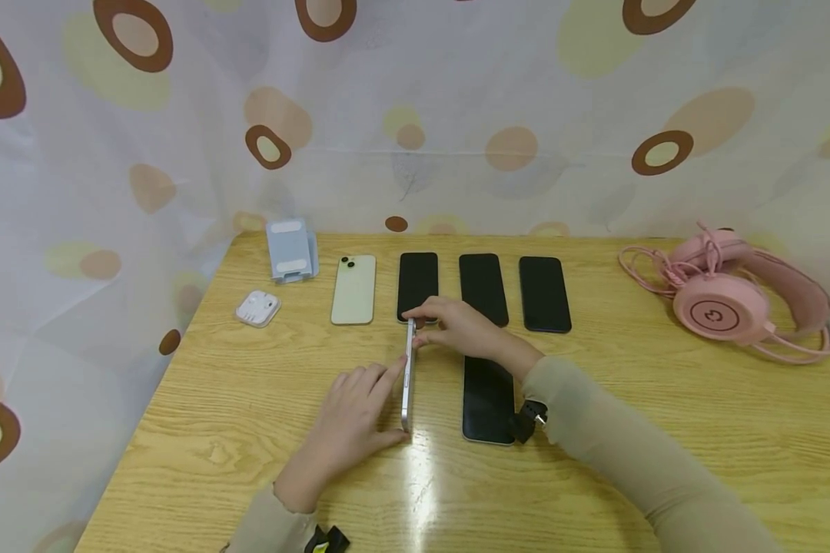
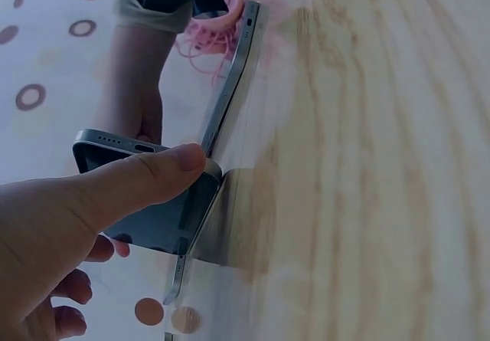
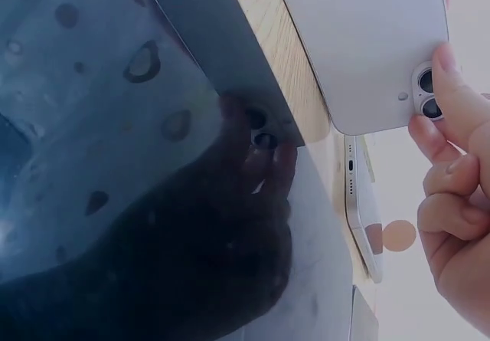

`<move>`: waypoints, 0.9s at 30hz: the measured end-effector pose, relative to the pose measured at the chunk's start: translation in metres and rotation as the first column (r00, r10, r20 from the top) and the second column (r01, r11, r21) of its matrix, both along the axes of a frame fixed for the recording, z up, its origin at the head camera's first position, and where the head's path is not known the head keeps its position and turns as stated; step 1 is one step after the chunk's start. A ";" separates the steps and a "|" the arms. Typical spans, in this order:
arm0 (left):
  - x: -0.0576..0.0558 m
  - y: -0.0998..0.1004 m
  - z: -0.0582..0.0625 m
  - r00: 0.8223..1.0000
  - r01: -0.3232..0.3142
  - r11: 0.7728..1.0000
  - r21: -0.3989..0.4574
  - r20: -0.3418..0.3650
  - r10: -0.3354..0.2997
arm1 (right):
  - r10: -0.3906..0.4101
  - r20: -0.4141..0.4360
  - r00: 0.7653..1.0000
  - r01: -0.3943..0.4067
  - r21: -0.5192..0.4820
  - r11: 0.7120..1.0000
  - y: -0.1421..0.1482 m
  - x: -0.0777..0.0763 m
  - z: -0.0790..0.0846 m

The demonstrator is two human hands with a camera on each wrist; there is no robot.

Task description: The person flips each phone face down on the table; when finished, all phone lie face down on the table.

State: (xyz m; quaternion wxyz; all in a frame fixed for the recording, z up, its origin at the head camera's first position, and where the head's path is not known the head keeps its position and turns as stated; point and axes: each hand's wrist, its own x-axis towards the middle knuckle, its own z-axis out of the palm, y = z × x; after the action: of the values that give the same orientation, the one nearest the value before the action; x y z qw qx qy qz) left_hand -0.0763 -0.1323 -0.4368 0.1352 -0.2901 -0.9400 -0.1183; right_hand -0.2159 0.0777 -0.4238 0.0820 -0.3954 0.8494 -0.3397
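A white smartphone (image 1: 407,388) stands on its long edge on the table, screen to the left. My right hand (image 1: 459,326) pinches its far end between thumb and fingers; in the right wrist view the thumb rests beside the two camera lenses on the phone's white back (image 3: 360,50). My left hand (image 1: 353,415) holds the near end, its thumb (image 2: 153,176) on the short edge by the charging port and its index finger at the upper side edge. Below my right forearm a phone (image 1: 487,399) lies with its black screen up.
Behind my hands lie a pale yellow phone (image 1: 353,296), back up, and black-screened phones (image 1: 483,284) in a row. At the left stand a light blue phone stand (image 1: 289,250) and cased white earphones (image 1: 257,308). Pink headphones (image 1: 722,307) with their cable lie at the right. A patterned curtain (image 1: 456,184) hangs behind.
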 end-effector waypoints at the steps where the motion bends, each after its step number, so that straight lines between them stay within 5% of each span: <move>1: 0.000 0.000 0.000 1.000 -0.003 1.000 0.000 -0.003 0.003 | -0.002 0.007 1.000 0.002 0.001 1.000 0.000 0.000 0.000; 22: 0.007 -0.015 -0.003 0.991 -0.136 0.990 -0.028 0.008 0.136 | -0.052 0.058 0.997 0.045 0.102 0.994 -0.016 0.003 -0.006; 27: 0.008 -0.014 -0.005 0.986 -0.158 0.987 0.025 0.046 0.157 | -0.034 0.045 0.998 0.028 0.117 0.993 -0.016 0.002 -0.006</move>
State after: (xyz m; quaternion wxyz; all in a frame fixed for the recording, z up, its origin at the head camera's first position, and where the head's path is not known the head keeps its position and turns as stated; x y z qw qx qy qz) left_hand -0.0686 -0.1463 -0.4421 0.1274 -0.2101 -0.9610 -0.1270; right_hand -0.2144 0.0617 -0.4301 0.1194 -0.3686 0.8716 -0.3002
